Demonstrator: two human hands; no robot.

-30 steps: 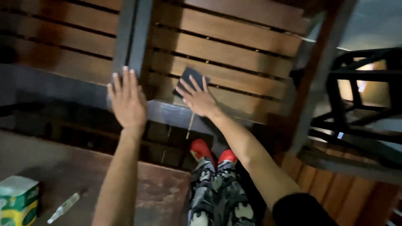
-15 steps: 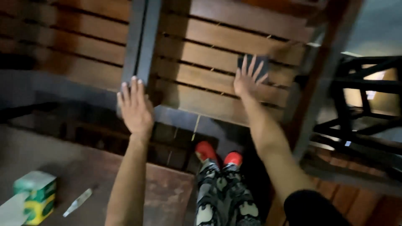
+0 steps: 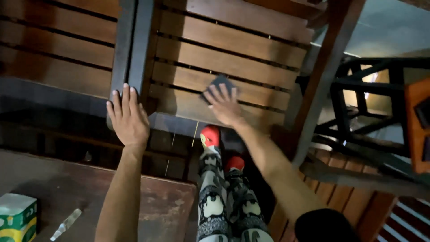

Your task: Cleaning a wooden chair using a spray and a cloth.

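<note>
My right hand (image 3: 225, 106) presses flat on a small dark pad (image 3: 218, 83) against the brown wooden slats (image 3: 228, 62) of an overturned piece of furniture. Its fingers are spread over the pad. My left hand (image 3: 127, 117) lies flat and spread against the end of a dark grey metal bar (image 3: 127, 49) that runs between the slat panels. It holds nothing.
My patterned trousers and red shoes (image 3: 210, 136) show below the slats. A green, white and yellow box (image 3: 17, 217) and a small clear bottle (image 3: 66, 223) lie on the brown surface (image 3: 152, 201) at lower left. A dark metal frame (image 3: 365, 103) stands at right.
My right hand has slid the dark pad from the upper right of the slats back down and to the left. My left hand stays on the bar.
</note>
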